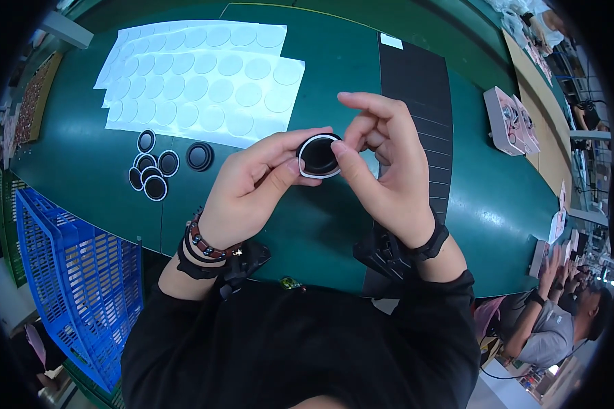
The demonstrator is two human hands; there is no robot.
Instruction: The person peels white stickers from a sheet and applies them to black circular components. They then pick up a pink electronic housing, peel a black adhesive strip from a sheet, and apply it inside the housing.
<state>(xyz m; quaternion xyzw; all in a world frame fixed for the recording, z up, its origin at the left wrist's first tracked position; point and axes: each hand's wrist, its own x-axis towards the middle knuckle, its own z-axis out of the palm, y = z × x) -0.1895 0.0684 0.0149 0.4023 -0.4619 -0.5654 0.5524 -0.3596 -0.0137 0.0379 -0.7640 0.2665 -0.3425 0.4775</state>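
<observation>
My left hand point(245, 187) grips a round black cap with a white ring point(319, 158) around its rim, its thumb and fingers on the near left edge. The cap is tilted with its dark recessed face toward me. My right hand point(396, 160) has its thumb against the ring's right side; its index finger stretches away and the other fingers are loosely bent, apart from the cap. Left of my hands lie several black discs with white rims point(155, 188) in a loose cluster. A plain black round cap point(199, 157) sits beside them.
White sheets of round clear stickers point(271, 127) overlap on the green table point(484, 225). Right of my hands runs a black strip point(416, 75) with cross lines. A blue plastic crate point(82, 286) stands at left. A pale pink box point(508, 123) and a co-worker point(549, 334) are at right.
</observation>
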